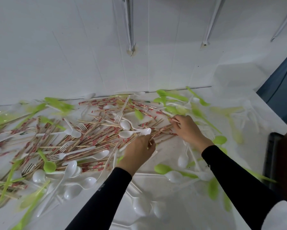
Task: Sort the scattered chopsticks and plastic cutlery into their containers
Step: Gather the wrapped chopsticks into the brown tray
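A: Hands, where?

B: Both in the heap. Left grip (139, 150) is curled, pinching the end of one thin stick. Right grip (187, 128) is further out and to the right, fingertips nipped on another stick-end at the pile's right margin.

A: The task's things?

B: Red-banded bamboo chopsticks (96, 130) lie in a wide crossed mat, left and centre. White plastic spoons (125, 124) and white plastic forks (117, 116) lie on top of and among them. Lime-green plastic spoons (49, 166) are strewn round the edges: left, far side, right. No containers in view.

A: Step in hand?

B: Gathering chopsticks, by my reading, with nearly all the sorting left to do.

A: How to do it well?

B: Take the sticks that lie uppermost, or lift off the spoons and forks that pin the rest. Turn each stick parallel to the others before bunching. Draw sticks out lengthwise, low over the surface, as the light cutlery could flick away.

A: Surface?

B: Glossy white counter (171, 153), littered almost to every edge.

A: Room?

B: White panelled wall (73, 55) meets the counter's far side, with pale pipes or conduits running down it. Blue panel (280, 90) at right. Black object (272, 155) at the right edge, cannot tell what. View blurred toward its margins
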{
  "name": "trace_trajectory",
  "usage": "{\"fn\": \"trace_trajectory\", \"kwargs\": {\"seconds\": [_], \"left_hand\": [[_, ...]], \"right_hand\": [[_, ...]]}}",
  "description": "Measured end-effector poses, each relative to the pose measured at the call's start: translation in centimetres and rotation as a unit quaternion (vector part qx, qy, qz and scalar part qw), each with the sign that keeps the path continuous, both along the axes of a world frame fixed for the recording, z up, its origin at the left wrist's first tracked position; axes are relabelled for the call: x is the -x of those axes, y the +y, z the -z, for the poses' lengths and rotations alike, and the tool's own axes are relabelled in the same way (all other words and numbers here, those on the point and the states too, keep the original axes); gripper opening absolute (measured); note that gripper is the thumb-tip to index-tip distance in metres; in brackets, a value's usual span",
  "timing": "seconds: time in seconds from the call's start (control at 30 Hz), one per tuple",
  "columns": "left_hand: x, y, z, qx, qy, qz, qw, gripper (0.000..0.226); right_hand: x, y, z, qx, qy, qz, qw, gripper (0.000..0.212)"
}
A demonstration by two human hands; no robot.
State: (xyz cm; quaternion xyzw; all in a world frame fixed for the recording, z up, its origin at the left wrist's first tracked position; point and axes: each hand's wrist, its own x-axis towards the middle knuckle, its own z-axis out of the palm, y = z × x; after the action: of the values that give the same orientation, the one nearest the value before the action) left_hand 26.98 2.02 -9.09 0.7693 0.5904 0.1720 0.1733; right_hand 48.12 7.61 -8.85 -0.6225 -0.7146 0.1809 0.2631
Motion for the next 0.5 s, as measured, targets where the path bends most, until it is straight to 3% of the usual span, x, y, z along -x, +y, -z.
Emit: {"fn": "trace_trajectory", "kwargs": {"seconds": [0.13, 0.2, 0.3, 0.43, 0.5], "left_hand": [[-1.9, 2.0, -1.1, 0.015, 0.088, 0.018, 0.996, 0.032], [-2.4, 2.6, -0.9, 0.024, 0.104, 0.025, 0.994, 0.032], [-2.6, 3.3, -0.6, 0.034, 0.132, 0.024, 0.990, 0.030], [-2.8, 3.6, -0.4, 0.059, 0.165, 0.028, 0.984, 0.040], [-2.8, 3.5, 0.0, 0.058, 0.153, 0.019, 0.986, 0.050]], "right_hand": [[-0.7, -0.2, -0.7, 0.042, -0.012, 0.026, 0.999, 0.024], [-1.0, -0.3, -0.2, 0.087, -0.046, 0.010, 0.995, 0.025], [-0.8, -0.7, 0.7, 0.134, -0.020, -0.034, 0.990, 0.029], [-0.2, -0.9, 1.8, 0.127, -0.031, -0.035, 0.991, 0.033], [-0.5, -0.7, 1.9, 0.101, -0.014, -0.013, 0.995, 0.026]]}}
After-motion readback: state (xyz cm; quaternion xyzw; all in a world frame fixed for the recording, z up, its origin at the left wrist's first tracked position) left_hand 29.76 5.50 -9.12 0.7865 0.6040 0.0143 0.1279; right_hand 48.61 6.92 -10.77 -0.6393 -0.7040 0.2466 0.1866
